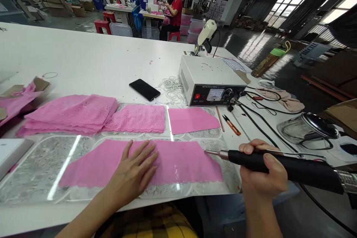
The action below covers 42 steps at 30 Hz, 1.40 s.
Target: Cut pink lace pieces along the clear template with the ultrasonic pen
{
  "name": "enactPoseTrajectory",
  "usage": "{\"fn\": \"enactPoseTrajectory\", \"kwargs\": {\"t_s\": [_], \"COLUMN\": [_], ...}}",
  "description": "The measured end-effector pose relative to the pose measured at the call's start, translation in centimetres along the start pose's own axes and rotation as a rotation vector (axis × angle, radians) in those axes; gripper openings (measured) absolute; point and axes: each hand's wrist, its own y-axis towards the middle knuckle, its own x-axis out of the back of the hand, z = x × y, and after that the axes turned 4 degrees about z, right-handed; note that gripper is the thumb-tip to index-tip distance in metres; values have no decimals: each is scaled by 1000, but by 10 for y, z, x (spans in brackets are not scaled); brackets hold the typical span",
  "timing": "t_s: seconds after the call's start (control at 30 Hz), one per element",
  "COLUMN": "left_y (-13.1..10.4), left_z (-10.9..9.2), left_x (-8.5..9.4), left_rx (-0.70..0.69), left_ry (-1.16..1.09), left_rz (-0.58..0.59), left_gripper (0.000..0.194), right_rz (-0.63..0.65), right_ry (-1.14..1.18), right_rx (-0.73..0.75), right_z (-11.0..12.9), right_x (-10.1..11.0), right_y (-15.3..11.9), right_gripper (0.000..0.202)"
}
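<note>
A long pink fabric piece (178,160) lies flat on a clear, patterned plastic mat (33,167). My left hand (139,167) rests on it with the fingers stretched out. My right hand (262,171) is wrapped round a black-handled ultrasonic cutter (295,169), whose thin metal tip points left at the fabric's right edge; whether it touches I cannot tell. Behind the long piece are a stack of pink lace fabric (72,113), a smaller lace piece (139,118) and a smooth pink cut piece (192,119).
A white control box (212,76) with a dial stands behind, its cables running right. Nearby are a black phone (144,89), tangled white cord (173,88), orange-handled thread snips (232,125), a lidded glass jar (306,128) and a bottle (269,61). Someone sits sewing beyond the table.
</note>
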Motion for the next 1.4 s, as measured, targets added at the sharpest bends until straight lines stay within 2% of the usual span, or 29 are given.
{"fn": "enactPoseTrajectory", "kwargs": {"t_s": [0.37, 0.7, 1.1, 1.4], "left_y": [0, 1, 0, 0], "left_z": [2, 2, 4, 6], "left_x": [0, 1, 0, -2], "left_rx": [-19, -37, -33, -40], "left_ry": [21, 28, 40, 35], "left_rz": [8, -4, 7, 17], "left_gripper": [32, 33, 36, 39], "right_rz": [9, -29, 14, -119], "right_ry": [7, -20, -39, -66], "right_rx": [-29, -9, 18, 21], "right_z": [-2, 15, 10, 23], "right_x": [-1, 26, 21, 39], "right_y": [1, 1, -3, -1], "right_gripper": [12, 13, 12, 14]}}
